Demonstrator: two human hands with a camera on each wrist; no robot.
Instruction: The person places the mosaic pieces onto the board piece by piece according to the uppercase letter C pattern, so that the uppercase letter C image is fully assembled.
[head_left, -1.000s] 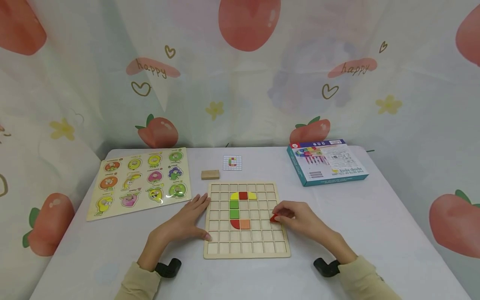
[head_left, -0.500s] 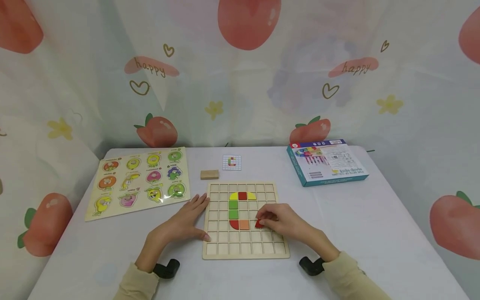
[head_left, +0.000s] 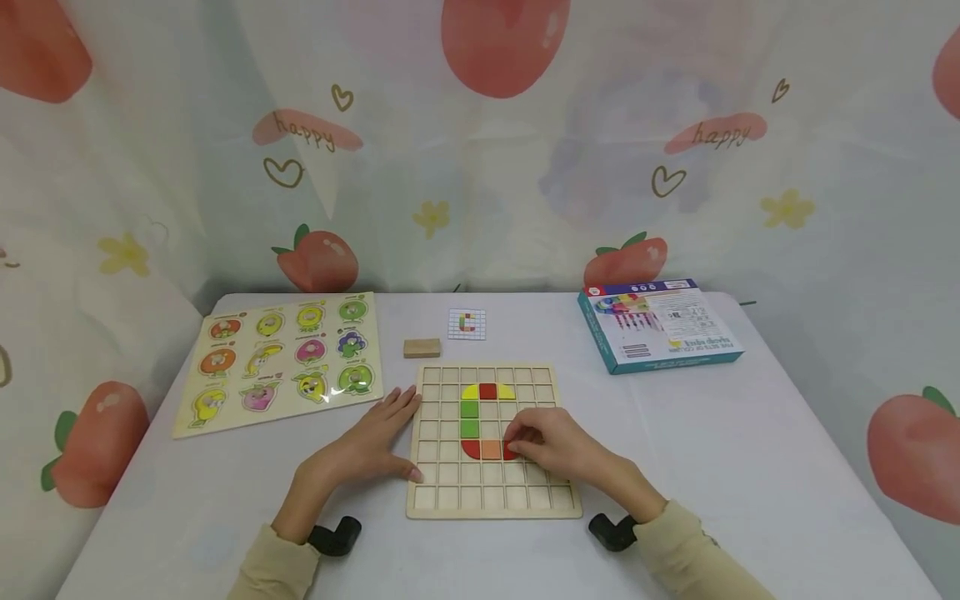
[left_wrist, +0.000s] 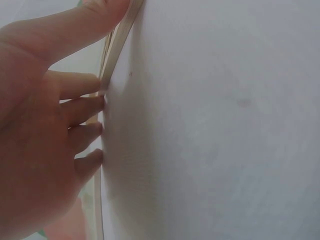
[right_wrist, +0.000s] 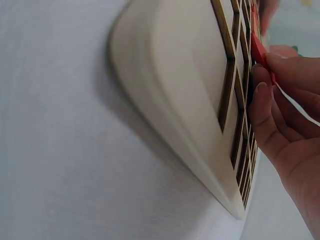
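Note:
A wooden grid board (head_left: 491, 498) lies in the middle of the table. Pinched between thumb and fingers of my right hand (head_left: 553, 442) is a red quarter-round tile (right_wrist: 259, 52), over the cell just right of an orange square tile (head_left: 491, 450); the fingers partly cover it. Left of the orange one sits another red quarter-round tile (head_left: 470, 450). Above are two green square tiles (head_left: 469, 428), then a row with a red square tile (head_left: 487, 391) between two yellow quarter-round tiles (head_left: 469, 392). My left hand (head_left: 363, 446) rests against the board's left edge, fingers spread.
Behind the board lie a small wooden block (head_left: 422, 348) and a pattern card (head_left: 467, 325) with a coloured C-like figure. A fruit puzzle board (head_left: 288, 398) is at the left, and a teal-edged box (head_left: 660, 325) at the back right.
From the board's right edge, my right hand has moved left with the red quarter-round tile, to beside the orange tile. The left hand has stayed at the left edge.

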